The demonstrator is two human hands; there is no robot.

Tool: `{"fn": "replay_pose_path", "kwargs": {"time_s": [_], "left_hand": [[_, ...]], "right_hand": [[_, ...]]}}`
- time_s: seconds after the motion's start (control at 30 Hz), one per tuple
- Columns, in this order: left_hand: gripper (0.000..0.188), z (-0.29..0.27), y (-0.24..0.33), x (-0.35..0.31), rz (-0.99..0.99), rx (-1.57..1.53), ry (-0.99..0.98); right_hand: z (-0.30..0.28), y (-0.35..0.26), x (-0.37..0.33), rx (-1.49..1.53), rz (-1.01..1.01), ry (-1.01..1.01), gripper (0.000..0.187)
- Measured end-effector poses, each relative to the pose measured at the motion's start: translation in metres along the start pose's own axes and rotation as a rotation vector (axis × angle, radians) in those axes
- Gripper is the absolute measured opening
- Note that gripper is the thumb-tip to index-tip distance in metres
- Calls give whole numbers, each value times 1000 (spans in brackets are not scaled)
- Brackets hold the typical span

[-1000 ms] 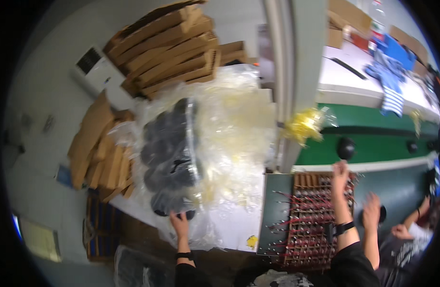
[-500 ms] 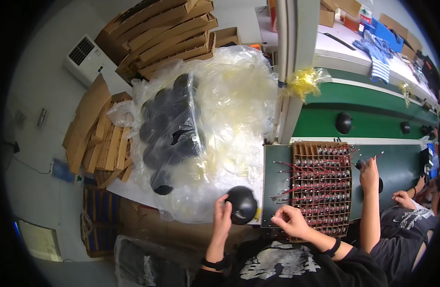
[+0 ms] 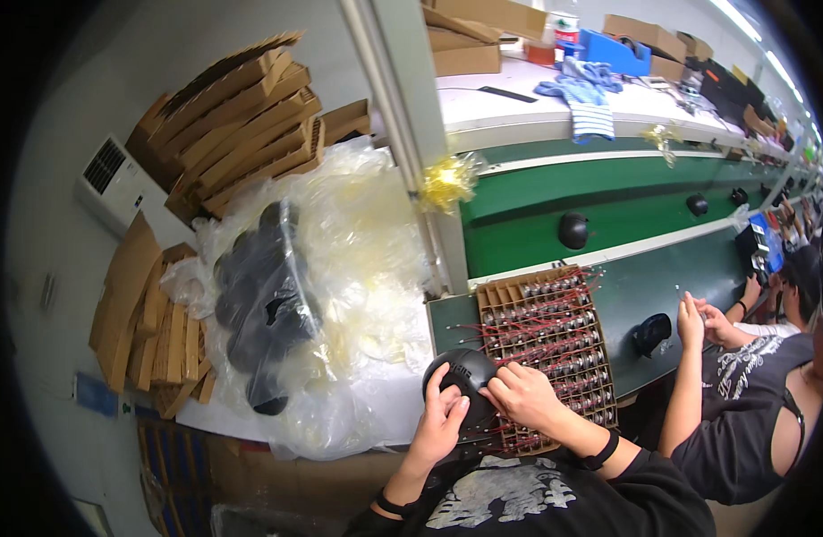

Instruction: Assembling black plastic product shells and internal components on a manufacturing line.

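Observation:
A round black plastic shell (image 3: 463,360) is tilted in front of me, above the near left corner of the dark green bench. My left hand (image 3: 438,424) grips it, with thumb and fingers curled over its near left side. Against the shell's right edge, the fingers of my right hand (image 3: 524,396) are closed in a pinch; whatever may be between them is hidden. Just beyond and to the right lies a cardboard divider tray (image 3: 481,297) filled with small metallic parts with red wires, partly covered by my right hand and forearm.
On the left, clear plastic bags (image 3: 362,259) cover a white table, with several black shells (image 3: 267,304) bagged there. Stacked cardboard dividers (image 3: 237,116) stand behind. A co-worker's hands (image 3: 698,318) are at the right, near another black shell (image 3: 651,335). More shells sit along the green belt (image 3: 519,210).
My head view has turned right. My right hand has come from beside the shell to touch its edge. The shell, still in my left hand, is now over the bench corner.

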State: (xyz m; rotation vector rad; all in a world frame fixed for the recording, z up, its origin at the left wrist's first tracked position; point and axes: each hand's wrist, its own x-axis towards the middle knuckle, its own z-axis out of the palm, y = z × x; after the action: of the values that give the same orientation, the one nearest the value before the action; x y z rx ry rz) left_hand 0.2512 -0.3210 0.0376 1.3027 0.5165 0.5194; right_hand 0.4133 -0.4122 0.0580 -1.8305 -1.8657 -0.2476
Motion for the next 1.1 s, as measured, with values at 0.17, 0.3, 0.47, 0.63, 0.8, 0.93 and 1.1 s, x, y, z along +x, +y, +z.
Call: {"fn": "replay_pose_path", "kwargs": {"time_s": [0.17,0.3,0.47,0.63,0.8,0.93,1.1], "left_hand": [[48,21,14,21,20,249,25],[35,34,5,39,288,778,252],[23,19,-27,74,42,47,312],[27,-47,-27,66,71,-135,584],[28,-31,12,33,276,53,491],[35,-20,21,8,490,263,482],[39,-34,21,-11,539,297,425]], "right_hand": [[-2,25,-16,64,-74,3,23],[-5,11,-16,82,-141,76,24],[-22,-12,-5,405,-393,127,23],[-71,-6,45,258,-411,135,32],[-43,89,158,197,95,651,22],[-13,117,227,92,204,699,33],[-16,110,228,-35,336,613,45]]}}
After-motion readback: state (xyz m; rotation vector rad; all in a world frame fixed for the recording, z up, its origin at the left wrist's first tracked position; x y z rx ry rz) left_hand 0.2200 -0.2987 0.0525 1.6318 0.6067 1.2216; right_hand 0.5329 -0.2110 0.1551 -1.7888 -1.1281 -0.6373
